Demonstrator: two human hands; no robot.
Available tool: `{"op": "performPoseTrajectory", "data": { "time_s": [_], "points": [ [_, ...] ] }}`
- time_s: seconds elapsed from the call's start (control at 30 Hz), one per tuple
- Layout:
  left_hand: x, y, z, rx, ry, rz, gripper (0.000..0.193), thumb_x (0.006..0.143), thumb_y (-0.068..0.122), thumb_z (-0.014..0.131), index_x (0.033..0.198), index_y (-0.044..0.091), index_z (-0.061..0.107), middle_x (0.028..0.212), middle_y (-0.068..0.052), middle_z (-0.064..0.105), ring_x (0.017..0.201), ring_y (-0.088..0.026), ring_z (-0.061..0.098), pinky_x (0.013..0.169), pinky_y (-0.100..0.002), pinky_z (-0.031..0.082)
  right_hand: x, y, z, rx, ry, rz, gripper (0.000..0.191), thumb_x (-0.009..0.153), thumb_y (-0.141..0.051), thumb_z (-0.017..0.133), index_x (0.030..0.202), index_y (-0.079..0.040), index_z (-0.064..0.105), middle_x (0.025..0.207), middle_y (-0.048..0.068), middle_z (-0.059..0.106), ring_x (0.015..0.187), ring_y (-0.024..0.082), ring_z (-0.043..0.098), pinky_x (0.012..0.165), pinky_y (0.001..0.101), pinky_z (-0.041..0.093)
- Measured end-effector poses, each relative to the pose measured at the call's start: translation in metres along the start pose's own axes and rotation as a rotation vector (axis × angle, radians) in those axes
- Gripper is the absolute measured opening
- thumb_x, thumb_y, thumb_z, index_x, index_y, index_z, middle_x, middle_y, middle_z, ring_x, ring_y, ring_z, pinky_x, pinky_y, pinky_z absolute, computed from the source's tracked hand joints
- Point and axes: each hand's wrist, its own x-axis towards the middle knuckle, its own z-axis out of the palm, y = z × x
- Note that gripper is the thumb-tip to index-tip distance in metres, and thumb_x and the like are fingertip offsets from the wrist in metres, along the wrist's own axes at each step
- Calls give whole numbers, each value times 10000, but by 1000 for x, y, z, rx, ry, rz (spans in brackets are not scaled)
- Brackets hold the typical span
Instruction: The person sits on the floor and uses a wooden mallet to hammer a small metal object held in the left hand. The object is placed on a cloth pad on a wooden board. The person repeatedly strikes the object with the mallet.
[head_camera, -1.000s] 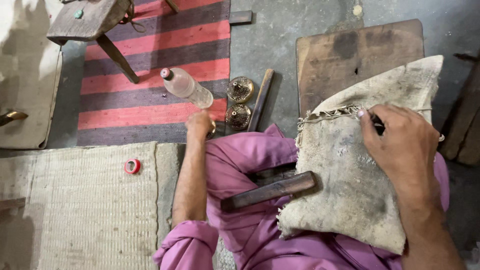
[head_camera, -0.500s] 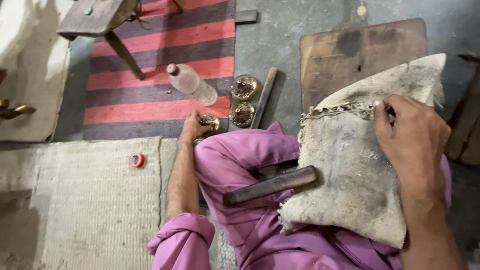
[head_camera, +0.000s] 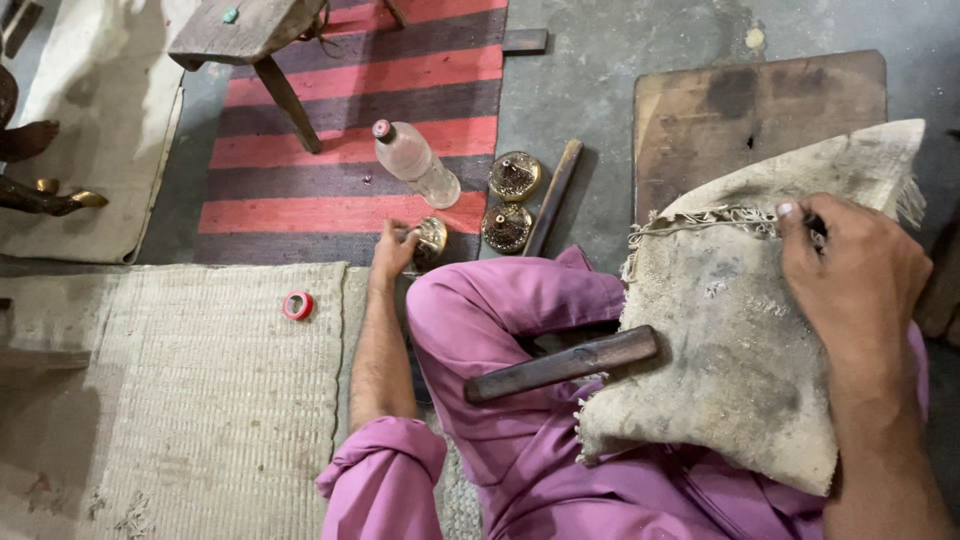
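Brass cup (head_camera: 432, 236) is being pinched loosely by the left hand (head_camera: 392, 250) and may slip, while the right hand (head_camera: 850, 280), closed on a dark tool (head_camera: 815, 224), is steadying the sacking (head_camera: 730, 360).

Bare grey concrete floor (head_camera: 600, 70), kinda dusty. Red-and-grey striped woven rug (head_camera: 360, 150) under a low wooden stool (head_camera: 245, 30). Pale ribbed mat (head_camera: 200, 390) alongside.
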Motion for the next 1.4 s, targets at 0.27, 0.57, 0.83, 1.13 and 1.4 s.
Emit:
{"op": "performPoseTrajectory", "data": {
  "time_s": [0.27, 0.57, 0.83, 1.13, 1.4],
  "points": [
    [2, 10, -29, -461, -307, -150, 813, 889, -128, 332, 1557, 326, 423, 1432, -98, 412, 1158, -249, 665, 886, -410, 666, 0, 10, 8, 38, -143, 147, 200, 1082, -284, 708, 1068, -97, 779, 781, 125, 725, 613, 285, 676, 600, 416, 513],
    [5, -18, -15, -155, -118, 149, 854, 758, 38, 769, 1498, 168, 362, 1434, -233, 561, 1182, -336, 655, 979, -432, 579, 3, 13, 4, 25, -179, 115, 242, 1088, -355, 690, 1147, -145, 795, 688, 111, 687, 588, 262, 654, 613, 408, 515],
    [-37, 41, -33, -218, -146, -81, 761, 786, 148, 718, 1499, 180, 454, 1268, -192, 695, 1026, -346, 739, 860, -417, 613, 38, 58, 33, 114, -575, -61, 336, 999, -390, 674, 1119, -96, 784, 833, 124, 758, 638, 259, 664, 601, 411, 521],
    [-127, 220, 44, -206, -594, 776, 583, 973, 360, 681, 1490, 132, 538, 1373, -177, 696, 1226, -268, 687, 1019, -402, 541, 53, 71, 36, 367, -565, -96, 308, 923, -320, 699, 1104, -78, 757, 964, 140, 755, 791, 299, 699, 684, 483, 560],
    [-125, 281, 127, -14, -597, 894, 430, 1010, 464, 616, 1301, 154, 681, 1213, -205, 703, 1100, -357, 698, 921, -443, 559, 73, 71, 37, 278, -602, -201, 273, 1031, -269, 621, 1148, -37, 708, 1091, 197, 700, 995, 376, 674, 876, 495, 540]
  ]
}}
